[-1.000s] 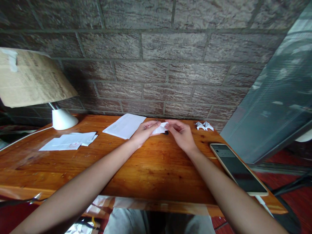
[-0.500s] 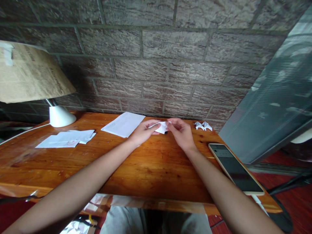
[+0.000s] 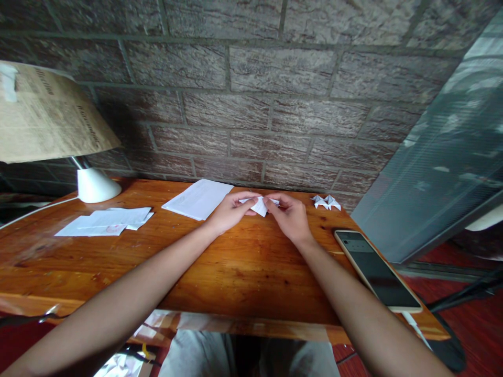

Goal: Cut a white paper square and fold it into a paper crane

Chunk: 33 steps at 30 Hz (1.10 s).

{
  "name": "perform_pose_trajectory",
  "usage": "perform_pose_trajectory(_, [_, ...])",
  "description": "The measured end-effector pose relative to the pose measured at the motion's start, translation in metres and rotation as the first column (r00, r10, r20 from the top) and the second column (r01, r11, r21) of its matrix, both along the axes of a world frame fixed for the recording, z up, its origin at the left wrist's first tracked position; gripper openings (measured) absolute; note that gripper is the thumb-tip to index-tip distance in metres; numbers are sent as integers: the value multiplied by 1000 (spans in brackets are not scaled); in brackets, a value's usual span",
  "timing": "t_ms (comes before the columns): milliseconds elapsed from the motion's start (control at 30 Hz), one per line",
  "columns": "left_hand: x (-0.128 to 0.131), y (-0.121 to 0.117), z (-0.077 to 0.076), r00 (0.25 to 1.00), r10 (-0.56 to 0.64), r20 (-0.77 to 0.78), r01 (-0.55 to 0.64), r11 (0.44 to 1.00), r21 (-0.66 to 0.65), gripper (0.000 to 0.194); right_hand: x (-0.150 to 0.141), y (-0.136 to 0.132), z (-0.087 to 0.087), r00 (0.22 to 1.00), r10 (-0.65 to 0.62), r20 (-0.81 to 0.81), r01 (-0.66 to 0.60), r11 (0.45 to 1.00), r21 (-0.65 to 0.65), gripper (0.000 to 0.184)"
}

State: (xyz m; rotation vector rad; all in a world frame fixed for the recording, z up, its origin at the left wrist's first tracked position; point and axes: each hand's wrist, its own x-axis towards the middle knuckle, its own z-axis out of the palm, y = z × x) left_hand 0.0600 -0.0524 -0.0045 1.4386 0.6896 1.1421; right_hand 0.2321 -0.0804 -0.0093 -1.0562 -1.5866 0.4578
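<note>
Between my two hands is a small piece of folded white paper (image 3: pixel 259 207), held just above the far part of the wooden table (image 3: pixel 251 262). My left hand (image 3: pixel 232 212) pinches its left side, thumb on top and fingers behind. On the other side my right hand (image 3: pixel 290 213) grips it, with the thumb pressed near the middle. The fingers cover much of the paper, so its full shape is hidden. Two small folded paper shapes with pointed tips (image 3: pixel 326 202) stand to the right of my right hand.
A stack of white sheets (image 3: pixel 198 199) lies left of my hands, with loose paper pieces (image 3: pixel 106 221) further left. At the far left stands a lamp (image 3: pixel 97 186) with a paper shade. A phone (image 3: pixel 377 269) with a cable rests along the right edge. A brick wall (image 3: pixel 251 112) rises behind.
My right thumb has moved left toward the middle of the paper, and the right hand has shifted slightly closer to the left. The view has moved a little.
</note>
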Motion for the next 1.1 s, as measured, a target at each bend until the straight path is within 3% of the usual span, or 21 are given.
perform_pose_trajectory(633, [-1, 1, -3, 999, -18, -50, 20, 999, 47, 37, 2, -6, 8, 980, -78, 183, 62, 994, 93, 20])
perform_pose_trajectory(900, [-3, 1, -2, 996, -66, -58, 69, 996, 48, 40, 2, -5, 6, 985, -81, 153, 73, 996, 60, 20])
perform_pose_trajectory(1100, [-7, 1, 5, 988, -146, -57, 149, 988, 42, 46, 7, -1, 6, 997, -68, 36, 66, 997, 40, 23])
